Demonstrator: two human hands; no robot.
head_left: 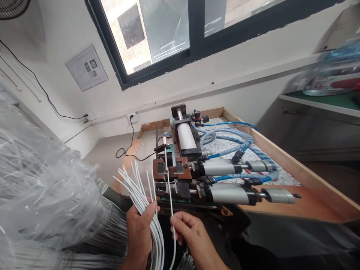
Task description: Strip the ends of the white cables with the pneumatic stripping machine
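A bundle of white cables (140,195) fans upward out of my left hand (142,228), whose fingers are wrapped round it with the thumb across the front. My right hand (188,232) pinches a single white cable (170,198) between thumb and fingertips. That cable runs up to the pneumatic machine (171,168), where its top end meets a slim metal rod (165,159) between two brown jaw blocks. Whether the end sits inside the jaws I cannot tell. Both hands are just in front of the machine, the left one lower left of the jaws.
Silver air cylinders (225,167) and blue hoses (244,140) fill the machine's right side within a wooden-edged tray (323,198). Plastic-wrapped cable bundles (50,187) crowd the left. At upper right, a green shelf (323,103) holds a large clear bottle (332,71).
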